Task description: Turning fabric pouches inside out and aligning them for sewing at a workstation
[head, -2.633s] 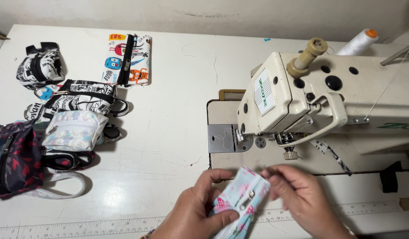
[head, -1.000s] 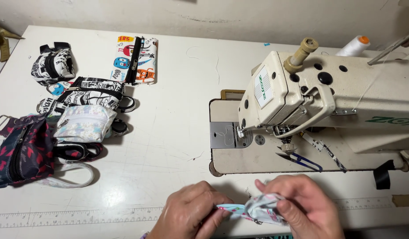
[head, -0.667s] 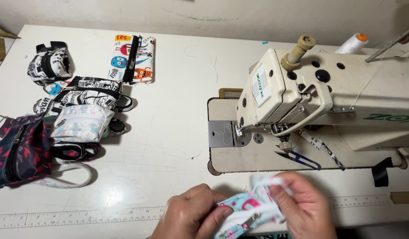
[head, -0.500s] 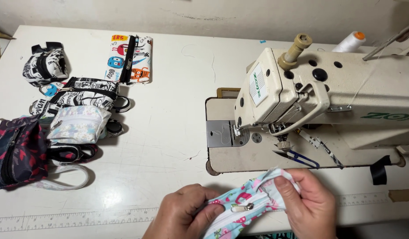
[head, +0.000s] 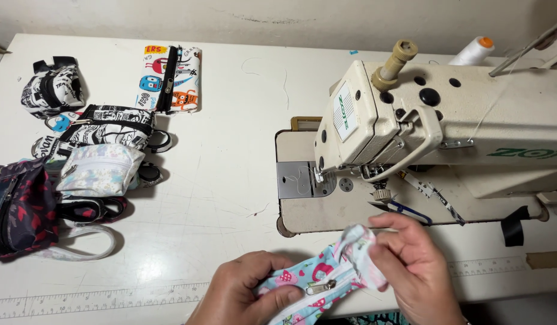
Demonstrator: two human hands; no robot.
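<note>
White work table [head: 230,198], flat, scuffed, with a printed ruler strip [head: 92,298] along its near edge.

Cream industrial sewing machine [head: 447,126] fills the right half, its head overhanging a pale bed plate [head: 326,210]. A white thread cone with an orange tip [head: 474,51] stands behind it. Small blue-handled thread snips [head: 405,209] lie on the bed under the head.

Dark pouch with red shapes [head: 16,207] sits at the far left edge. Beside it, a stack: a pale floral zip pouch [head: 98,170] on top of a black-and-white print pouch [head: 113,125]. A second black-and-white print pouch [head: 52,90] lies further back. A flat white pouch with cartoon monsters and a black zip [head: 170,78] lies apart, toward the wall.

Light blue floral fabric pouch with a white zip [head: 323,280] is held just above the table's near edge, in front of the bed plate, between both hands. Metal zip pull faces up.

Left hand [head: 245,295] is closed around the pouch's left end, thumb pressed across the fabric. Right hand [head: 414,262] pinches the right end, where the fabric is bunched and turned up, fingers curled over it, thumb underneath.
</note>
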